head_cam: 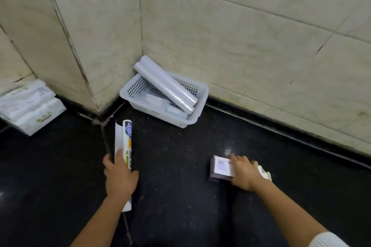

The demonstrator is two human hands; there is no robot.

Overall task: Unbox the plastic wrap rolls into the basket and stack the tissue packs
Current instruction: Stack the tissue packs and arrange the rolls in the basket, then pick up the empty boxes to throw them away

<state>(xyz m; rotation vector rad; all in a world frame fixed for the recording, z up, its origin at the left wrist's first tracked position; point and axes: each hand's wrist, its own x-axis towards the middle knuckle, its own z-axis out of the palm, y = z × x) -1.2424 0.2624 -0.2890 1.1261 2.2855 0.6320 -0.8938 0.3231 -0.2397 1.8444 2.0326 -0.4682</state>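
Rolls: two plastic wrap rolls lay slantwise in the white basket, their far ends propped over its back rim toward the wall corner, near ends down inside.
Basket: stood on the dark floor in the corner, ahead of both hands and roughly between them.
Long box: the left hand was closed around a slim wrap box, its long axis pointing away from the person toward the basket; the far end looked open, and whether a roll was inside could not be told.
Short box: the right hand rested flat on top of a small box lying on the floor, fingers spread over it rather than wrapped; a firm hold could not be confirmed.
Nearer hand: the left seemed slightly nearer the basket, its box already aimed that way.
Tissue packs: a pile of white packs sat well apart at the far left against the wall.
Writing: the long box bore colourful print and the short one a barcode-like label; neither was legible.
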